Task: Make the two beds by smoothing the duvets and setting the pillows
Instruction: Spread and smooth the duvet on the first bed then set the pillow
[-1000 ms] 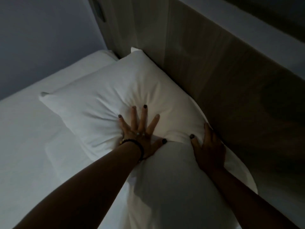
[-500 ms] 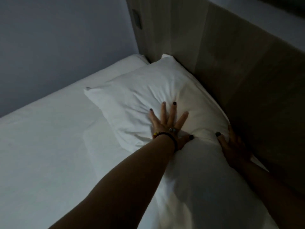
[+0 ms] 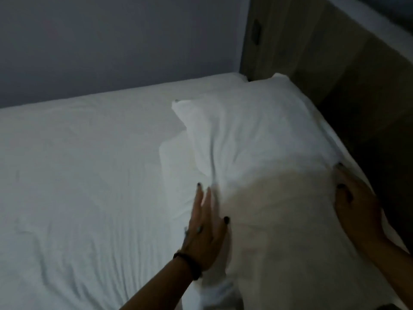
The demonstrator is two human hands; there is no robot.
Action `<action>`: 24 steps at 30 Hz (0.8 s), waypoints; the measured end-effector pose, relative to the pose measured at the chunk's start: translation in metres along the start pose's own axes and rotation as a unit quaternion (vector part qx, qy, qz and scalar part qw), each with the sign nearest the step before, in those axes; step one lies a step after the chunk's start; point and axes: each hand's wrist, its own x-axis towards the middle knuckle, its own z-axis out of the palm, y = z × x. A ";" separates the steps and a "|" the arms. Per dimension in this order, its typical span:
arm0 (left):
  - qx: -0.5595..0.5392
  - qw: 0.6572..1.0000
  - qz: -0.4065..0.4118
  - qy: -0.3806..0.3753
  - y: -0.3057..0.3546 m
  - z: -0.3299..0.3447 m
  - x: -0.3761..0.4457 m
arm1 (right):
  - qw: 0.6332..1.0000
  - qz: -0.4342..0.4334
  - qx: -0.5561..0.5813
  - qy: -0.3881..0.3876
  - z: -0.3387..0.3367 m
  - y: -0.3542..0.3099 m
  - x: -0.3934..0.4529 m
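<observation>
One white pillow [image 3: 252, 139] lies at the head of the bed, its long axis running from the far corner by the wall toward me, parallel to the wooden headboard [image 3: 335, 70] on its right, with one pointed corner sticking out to the left over the sheet. Its cotton case is soft and creased, the folds gathering toward the near end, where a second white pillow [image 3: 286, 231], smoother and plumper, overlaps or butts against it; I cannot tell which. No label, brand or writing can be read on either case. My left hand [image 3: 204, 229] lies against the left edge of that near pillow, fingers straight and together, thumb spread onto the fabric, so this grip is released and grasping nothing; the hand is blurred. A dark beaded bracelet [image 3: 188, 265] circles that wrist. My right hand [image 3: 355, 202] rests on the right edge of the pillows beside the headboard, fingers loosely bent with dark-painted nails; whether that grip is pinching cloth I cannot tell. Under everything spreads the white duvet [image 3: 78, 175], mostly flat with shallow wrinkles nearer me. Beyond the bed stands a plain grey wall [image 3: 111, 41], and a small dark oval fitting [image 3: 256, 31] sits in the headboard panel.
</observation>
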 end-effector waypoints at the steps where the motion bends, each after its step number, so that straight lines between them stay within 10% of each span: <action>1: -0.036 0.995 -0.085 0.040 -0.018 -0.003 -0.025 | 0.996 -0.093 -0.006 0.005 0.004 -0.027 -0.003; 7: -0.185 0.895 -0.398 -0.078 -0.075 -0.007 -0.101 | 0.864 -0.378 -0.113 -0.313 0.114 -0.164 -0.050; 9: -0.249 0.864 -0.416 -0.139 -0.081 -0.013 -0.098 | 0.753 -0.375 -0.280 -0.462 0.148 -0.175 -0.075; 12: -0.172 0.885 -0.321 -0.290 -0.083 -0.015 -0.098 | 0.649 -0.425 -0.406 -0.483 0.159 -0.166 -0.104; 15: -0.004 0.920 -0.218 -0.327 -0.088 0.003 -0.119 | 0.647 -0.441 -0.407 -0.471 0.146 -0.147 -0.128; 19: 0.077 0.929 -0.281 -0.227 -0.087 0.021 -0.135 | 0.596 -0.428 -0.447 -0.511 0.134 -0.132 -0.159; 24: 0.208 0.912 -0.189 -0.298 -0.068 0.016 -0.142 | 0.710 -0.412 -0.363 -0.441 0.134 -0.104 -0.173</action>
